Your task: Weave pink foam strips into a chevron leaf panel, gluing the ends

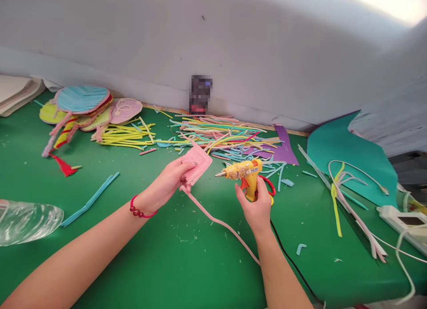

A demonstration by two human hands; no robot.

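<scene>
Your L hand [173,173] pinches a pink square [200,163], R hand [256,209] grips a glue gun [245,169].
L thumb's on top of the square, above the green table [200,273]; pink strip [220,222] runs from there down & R. R fingers wrap the gun's handle, tip facing the square, not touching. Bhd: pile of colored strips [230,133], w/ purple sheet [288,145] at its R end.

We've got a pink coiled square [200,163] pinched in our left grip [175,173], with a long pink strip [227,224] trailing from it over the green worktop [167,273]. Our right grip [256,209] has a yellow glue gun [245,169], nozzle near the square but not touching. Behind that: messy colourful strips [223,133], fan-shaped pieces [83,99] to the left, teal sheet [353,166] to the right.
</scene>
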